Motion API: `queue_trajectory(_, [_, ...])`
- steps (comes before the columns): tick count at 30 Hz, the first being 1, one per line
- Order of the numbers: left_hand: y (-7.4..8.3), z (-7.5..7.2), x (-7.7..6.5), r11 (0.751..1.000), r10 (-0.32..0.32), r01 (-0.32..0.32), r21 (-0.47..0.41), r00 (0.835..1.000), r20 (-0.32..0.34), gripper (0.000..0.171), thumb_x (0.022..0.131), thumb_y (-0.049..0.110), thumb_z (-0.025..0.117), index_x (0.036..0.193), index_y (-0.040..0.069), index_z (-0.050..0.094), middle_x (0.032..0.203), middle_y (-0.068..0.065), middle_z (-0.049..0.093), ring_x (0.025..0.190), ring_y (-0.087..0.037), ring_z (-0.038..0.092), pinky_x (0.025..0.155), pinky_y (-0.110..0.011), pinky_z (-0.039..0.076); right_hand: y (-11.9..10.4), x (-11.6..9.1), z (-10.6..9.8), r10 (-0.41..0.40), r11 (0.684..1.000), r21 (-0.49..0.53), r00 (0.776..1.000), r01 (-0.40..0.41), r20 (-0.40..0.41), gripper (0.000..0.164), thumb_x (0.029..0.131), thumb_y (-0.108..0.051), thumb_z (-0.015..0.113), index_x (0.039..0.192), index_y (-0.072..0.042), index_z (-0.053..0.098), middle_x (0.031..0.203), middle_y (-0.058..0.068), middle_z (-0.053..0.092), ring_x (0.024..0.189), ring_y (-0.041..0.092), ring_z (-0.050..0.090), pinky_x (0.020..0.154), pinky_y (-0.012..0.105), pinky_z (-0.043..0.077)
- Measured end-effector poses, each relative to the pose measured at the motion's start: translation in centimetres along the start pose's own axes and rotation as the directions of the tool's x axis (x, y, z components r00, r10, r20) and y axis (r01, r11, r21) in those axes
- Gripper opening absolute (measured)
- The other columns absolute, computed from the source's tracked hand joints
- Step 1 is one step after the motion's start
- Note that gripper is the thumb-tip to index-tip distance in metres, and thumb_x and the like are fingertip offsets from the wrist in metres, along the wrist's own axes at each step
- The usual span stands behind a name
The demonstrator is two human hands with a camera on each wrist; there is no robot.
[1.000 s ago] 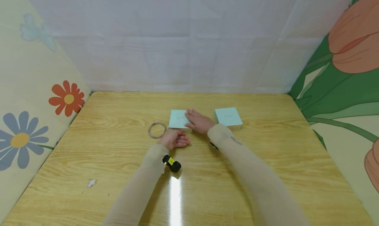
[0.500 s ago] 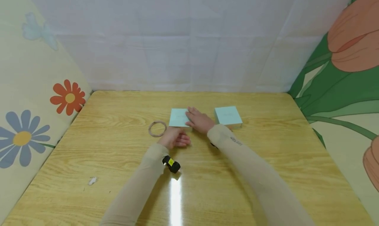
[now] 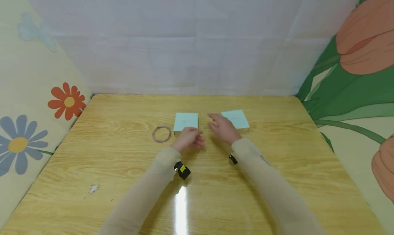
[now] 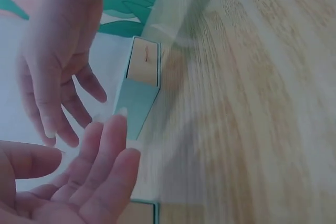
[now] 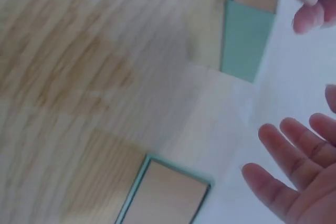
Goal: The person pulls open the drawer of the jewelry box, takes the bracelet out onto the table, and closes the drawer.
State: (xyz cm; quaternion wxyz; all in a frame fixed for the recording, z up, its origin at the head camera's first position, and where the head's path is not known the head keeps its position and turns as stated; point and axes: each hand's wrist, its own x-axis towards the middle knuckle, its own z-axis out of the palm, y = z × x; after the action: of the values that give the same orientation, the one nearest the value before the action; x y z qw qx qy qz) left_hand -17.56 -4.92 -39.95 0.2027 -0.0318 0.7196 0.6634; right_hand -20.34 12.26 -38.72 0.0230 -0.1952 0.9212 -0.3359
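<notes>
The table (image 3: pixel 307 153) took up most of what I saw. The left hand (image 3: pixel 189 138) was held just before the left box (image 3: pixel 186 120), the right hand (image 3: pixel 224 128) beside the right box (image 3: pixel 238 118); both had slack, slightly parted fingers and gripped nothing. Any touch on the boxes, I judged, wanted to be light and even from both sides, lest one skew. They lay flat near the far edge, pale blue on top, tan-fronted with green rims. Left of them was a thin brownish ring (image 3: pixel 153 135).
</notes>
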Motion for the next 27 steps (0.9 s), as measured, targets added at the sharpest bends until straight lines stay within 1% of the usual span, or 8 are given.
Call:
queue_trajectory(4, [0.7, 1.1, 0.6, 0.996, 0.088, -0.087, 0.034, 0.996, -0.03, 0.031, 0.102, 0.011, 0.049, 0.122, -0.012, 0.057, 0.09, -0.018, 0.068, 0.074, -0.018, 0.067, 0.072, -0.034, 0.057, 0.4, -1.1, -0.9, 0.03, 0.996, 0.086, 0.99, -0.018, -0.14, 0.037, 0.101, -0.013, 0.053, 0.134, 0.004, 0.053, 0.121, 0.022, 0.061, 0.103, 0.034, 0.061, 0.084, 0.047, 0.052])
queue_trajectory(6, [0.8, 1.6, 1.0, 0.987, 0.149, -0.146, 0.07, 0.988, -0.04, 0.031, 0.102, 0.01, 0.05, 0.123, -0.011, 0.057, 0.098, -0.022, 0.067, 0.082, -0.022, 0.067, 0.079, -0.037, 0.057, 0.8, -1.4, -1.3, 0.067, 0.992, 0.121, 0.974, -0.042, -0.214, 0.034, 0.1, -0.01, 0.054, 0.129, 0.006, 0.057, 0.112, 0.023, 0.064, 0.096, 0.034, 0.062, 0.079, 0.045, 0.052])
queue_trajectory(9, [1.0, 2.5, 1.7, 0.958, 0.238, -0.229, 0.175, 0.971, -0.035, 0.032, 0.102, 0.011, 0.05, 0.126, -0.009, 0.057, 0.111, -0.022, 0.065, 0.098, -0.027, 0.065, 0.087, -0.039, 0.054, 1.6, -1.9, -1.6, 0.144, 0.979, 0.185, 0.944, -0.091, -0.298, 0.03, 0.098, -0.008, 0.054, 0.124, 0.008, 0.059, 0.104, 0.024, 0.064, 0.09, 0.035, 0.062, 0.075, 0.041, 0.051])
queue_trajectory(14, [1.6, 3.9, 2.4, 0.88, 0.34, -0.312, 0.358, 0.94, -0.015, 0.035, 0.103, 0.014, 0.05, 0.131, -0.007, 0.055, 0.126, -0.02, 0.061, 0.116, -0.031, 0.058, 0.098, -0.039, 0.048, 2.5, -2.7, -1.8, 0.278, 0.945, 0.271, 0.888, -0.185, -0.365, 0.028, 0.097, -0.006, 0.054, 0.118, 0.011, 0.061, 0.099, 0.026, 0.063, 0.087, 0.035, 0.061, 0.072, 0.032, 0.049])
queue_trajectory(16, [1.7, 4.5, 2.7, 0.834, 0.383, -0.348, 0.428, 0.924, 0.004, 0.035, 0.103, 0.014, 0.05, 0.13, -0.008, 0.054, 0.127, -0.021, 0.06, 0.117, -0.032, 0.057, 0.099, -0.039, 0.047, 2.8, -2.9, -1.8, 0.322, 0.933, 0.283, 0.865, -0.221, -0.385, 0.027, 0.096, -0.006, 0.054, 0.116, 0.012, 0.061, 0.098, 0.026, 0.062, 0.089, 0.035, 0.06, 0.071, 0.029, 0.047])
queue_trajectory(19, [1.8, 5.1, 3.2, 0.765, 0.422, -0.384, 0.518, 0.905, 0.047, 0.038, 0.103, 0.016, 0.05, 0.132, -0.008, 0.052, 0.131, -0.022, 0.057, 0.121, -0.032, 0.055, 0.102, -0.039, 0.044, 3.3, -3.2, -1.8, 0.381, 0.915, 0.292, 0.831, -0.277, -0.405, 0.027, 0.096, -0.006, 0.054, 0.113, 0.012, 0.062, 0.098, 0.026, 0.061, 0.091, 0.035, 0.058, 0.073, 0.032, 0.046])
queue_trajectory(21, [1.8, 5.5, 3.4, 0.729, 0.419, -0.386, 0.565, 0.905, 0.078, 0.04, 0.103, 0.018, 0.049, 0.135, -0.006, 0.05, 0.136, -0.02, 0.054, 0.126, -0.031, 0.051, 0.106, -0.038, 0.041, 3.4, -3.5, -1.9, 0.415, 0.901, 0.306, 0.816, -0.307, -0.403, 0.027, 0.096, -0.006, 0.053, 0.113, 0.013, 0.061, 0.1, 0.027, 0.06, 0.092, 0.036, 0.056, 0.076, 0.037, 0.047])
queue_trajectory(27, [1.5, 6.2, 4.5, 0.655, 0.383, -0.378, 0.655, 0.912, 0.144, 0.045, 0.105, 0.022, 0.045, 0.143, -0.001, 0.044, 0.145, -0.015, 0.047, 0.135, -0.027, 0.042, 0.113, -0.034, 0.03, 3.9, -4.4, -2.2, 0.503, 0.856, 0.33, 0.791, -0.398, -0.35, 0.03, 0.096, -0.009, 0.051, 0.114, 0.015, 0.058, 0.105, 0.029, 0.058, 0.096, 0.039, 0.055, 0.086, 0.047, 0.047])
